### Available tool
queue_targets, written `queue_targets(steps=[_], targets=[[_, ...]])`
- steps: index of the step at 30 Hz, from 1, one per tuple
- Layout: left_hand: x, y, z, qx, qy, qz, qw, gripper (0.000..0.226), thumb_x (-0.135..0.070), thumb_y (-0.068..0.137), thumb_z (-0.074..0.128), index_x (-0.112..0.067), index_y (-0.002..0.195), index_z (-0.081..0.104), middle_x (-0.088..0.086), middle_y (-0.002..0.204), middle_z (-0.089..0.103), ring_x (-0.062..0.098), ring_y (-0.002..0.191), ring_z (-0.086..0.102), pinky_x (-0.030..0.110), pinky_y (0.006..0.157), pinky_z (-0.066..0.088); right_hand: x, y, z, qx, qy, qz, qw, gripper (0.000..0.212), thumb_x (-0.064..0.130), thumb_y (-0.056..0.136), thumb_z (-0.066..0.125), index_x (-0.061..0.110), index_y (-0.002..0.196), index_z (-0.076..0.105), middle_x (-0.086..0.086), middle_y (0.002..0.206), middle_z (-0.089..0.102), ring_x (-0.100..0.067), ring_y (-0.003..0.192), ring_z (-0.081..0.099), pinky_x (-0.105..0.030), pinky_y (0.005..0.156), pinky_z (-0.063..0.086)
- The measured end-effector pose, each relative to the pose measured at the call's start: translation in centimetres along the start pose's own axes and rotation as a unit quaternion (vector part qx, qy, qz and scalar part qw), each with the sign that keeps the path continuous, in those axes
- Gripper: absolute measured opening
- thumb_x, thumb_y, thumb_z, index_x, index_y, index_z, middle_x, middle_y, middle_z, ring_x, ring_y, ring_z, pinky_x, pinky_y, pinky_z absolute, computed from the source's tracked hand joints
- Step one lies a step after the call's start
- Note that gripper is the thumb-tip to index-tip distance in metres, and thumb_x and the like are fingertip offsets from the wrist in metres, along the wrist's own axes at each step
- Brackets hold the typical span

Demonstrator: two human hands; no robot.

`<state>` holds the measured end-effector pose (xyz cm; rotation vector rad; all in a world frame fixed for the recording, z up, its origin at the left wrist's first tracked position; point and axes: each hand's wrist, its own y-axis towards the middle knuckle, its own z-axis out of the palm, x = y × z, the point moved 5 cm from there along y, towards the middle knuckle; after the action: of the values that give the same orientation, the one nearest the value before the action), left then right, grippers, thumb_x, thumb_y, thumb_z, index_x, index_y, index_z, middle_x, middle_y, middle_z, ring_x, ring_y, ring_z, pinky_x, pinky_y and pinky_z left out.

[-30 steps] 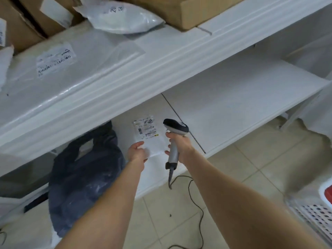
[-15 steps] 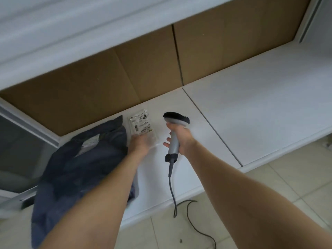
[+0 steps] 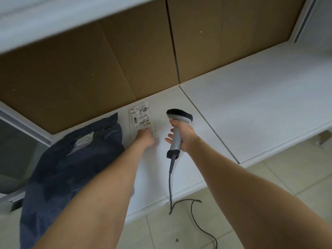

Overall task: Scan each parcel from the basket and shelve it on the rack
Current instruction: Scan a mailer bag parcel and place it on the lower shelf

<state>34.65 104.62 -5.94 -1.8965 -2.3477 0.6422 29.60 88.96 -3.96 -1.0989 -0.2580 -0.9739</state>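
Observation:
A small white parcel [image 3: 141,117] with a printed label lies flat on the low white shelf [image 3: 251,108], close to the brown cardboard back. My left hand [image 3: 145,138] reaches in and rests its fingers on the parcel's near end. Just to the right, my right hand [image 3: 184,134] grips the handle of a grey barcode scanner [image 3: 179,115] with a black head, held upright above the shelf. The scanner's head is level with the parcel and apart from it.
A large dark blue bag parcel [image 3: 71,168] with a white label lies on the shelf's left part and hangs over its front edge. The scanner's black cable [image 3: 199,225] trails onto the tiled floor. An upper shelf edge [image 3: 53,20] overhangs the space. Cardboard panels [image 3: 89,69] line the back.
My view dropped under the upper shelf. My left hand carried the small parcel deeper and laid it on the low shelf. The scanner stayed in my right hand.

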Motion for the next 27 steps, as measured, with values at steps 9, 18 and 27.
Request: queue_targets(steps=[9, 18, 27], targets=[[-7.6, -7.3, -2.3, 0.013, -0.123, -0.001, 0.992, 0.044, -0.010, 0.095, 0.047, -0.010, 0.139, 0.046, 0.018, 0.142, 0.042, 0.033, 0.125, 0.047, 0.031, 0.103, 0.041, 3.6, -8.3, -5.0, -0.080, 0.034, -0.011, 0.996, 0.012, 0.019, 0.089, 0.069, 0.013, 0.091, 0.059, -0.009, 0.101, 0.054, -0.023, 0.090, 0.058, -0.035, 0.080, 0.054], [-21.8, -20.7, -4.7, 0.097, -0.098, 0.108, 0.985, 0.044, -0.010, 0.095, 0.049, -0.012, 0.138, 0.047, 0.012, 0.143, 0.044, 0.027, 0.127, 0.047, 0.027, 0.100, 0.039, 8.8, -24.2, -14.4, -0.219, 0.150, -0.046, 0.963, 0.012, 0.014, 0.088, 0.070, 0.008, 0.088, 0.060, -0.006, 0.070, 0.054, -0.017, 0.061, 0.055, -0.030, 0.066, 0.051], [-35.4, -32.7, -6.4, 0.169, -0.042, 0.244, 0.954, 0.045, -0.010, 0.093, 0.050, -0.011, 0.137, 0.048, 0.012, 0.142, 0.046, 0.028, 0.128, 0.046, 0.029, 0.101, 0.038, 11.8, -39.0, -22.6, -0.328, 0.252, -0.104, 0.904, 0.017, 0.016, 0.087, 0.071, 0.008, 0.082, 0.057, -0.004, 0.063, 0.053, -0.016, 0.054, 0.052, -0.028, 0.058, 0.047]])
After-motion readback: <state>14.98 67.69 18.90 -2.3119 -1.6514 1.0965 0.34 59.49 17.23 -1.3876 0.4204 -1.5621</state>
